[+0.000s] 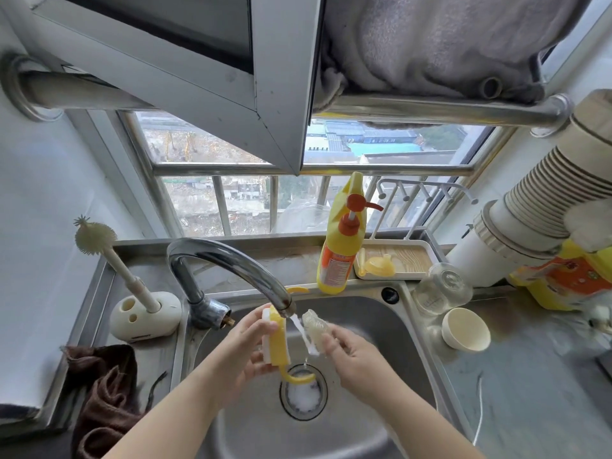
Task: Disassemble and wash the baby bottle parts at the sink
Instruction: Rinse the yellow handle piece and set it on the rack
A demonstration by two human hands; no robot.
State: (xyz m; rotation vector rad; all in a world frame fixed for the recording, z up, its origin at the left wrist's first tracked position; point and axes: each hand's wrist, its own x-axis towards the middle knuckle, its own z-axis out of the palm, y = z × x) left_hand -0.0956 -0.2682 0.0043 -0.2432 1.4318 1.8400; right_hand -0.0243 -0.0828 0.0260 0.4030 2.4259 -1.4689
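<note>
Rinsing under a running tap point(231, 270), a person works over a steel sink point(371, 329) beside a high window. In the single head view, the left hand point(245, 346) grips a yellow-and-white bottle collar with curved handles point(278, 339), one handle looping down toward the drain point(303, 390). The right hand point(347, 349) pinches a clear silicone teat point(314, 326) between curled fingers, tilted into the water stream so the flow seems to run over and through it. Both parts are held directly above the drain, probably so rinse water and foam fall straight away; white suds sit in the strainer.

On the back rim of the sink stands a yellow detergent pump bottle point(341, 246) with an orange label; its print is too small to read. Next to it, at the back right corner, a drying tray point(417, 256) holds a yellow cap piece point(381, 266), likely already washed. On the counter right of the basin, a clear glass bottle body point(440, 289) lies on its side, just behind a cream bowl point(467, 329). At the far right edge a yellow and orange packet point(563, 279) carries writing that cannot be made out.

On the left rim, a bottle brush point(109, 253) stands upright in its white holder point(145, 314), near a brown cloth point(106, 392) draped over the front left corner.
</note>
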